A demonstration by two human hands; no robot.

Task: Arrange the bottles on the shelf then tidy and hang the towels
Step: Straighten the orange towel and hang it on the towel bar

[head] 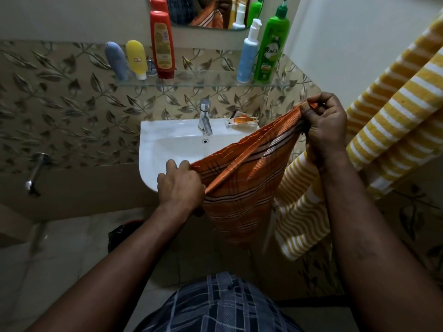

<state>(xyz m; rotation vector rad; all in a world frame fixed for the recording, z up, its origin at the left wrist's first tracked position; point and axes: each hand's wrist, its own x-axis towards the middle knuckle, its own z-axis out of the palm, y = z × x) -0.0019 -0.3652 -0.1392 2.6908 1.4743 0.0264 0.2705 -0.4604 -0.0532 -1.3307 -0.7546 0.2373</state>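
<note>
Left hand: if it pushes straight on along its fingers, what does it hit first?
Probably the white ceramic sink: the left hand, gripping the orange striped towel, points over its front rim into the basin. Depth is unclear.

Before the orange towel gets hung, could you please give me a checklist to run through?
1. Left hand grips one corner of the orange towel: ok.
2. Right hand pinches the opposite corner: ok.
3. Towel spread flat between the hands: not ok, it is creased and bunched near the right hand.
4. Bottles standing on the glass shelf: ok.
5. Free rail to hang it on: cannot tell; none in view, and the yellow striped towel fills the right side.
</note>
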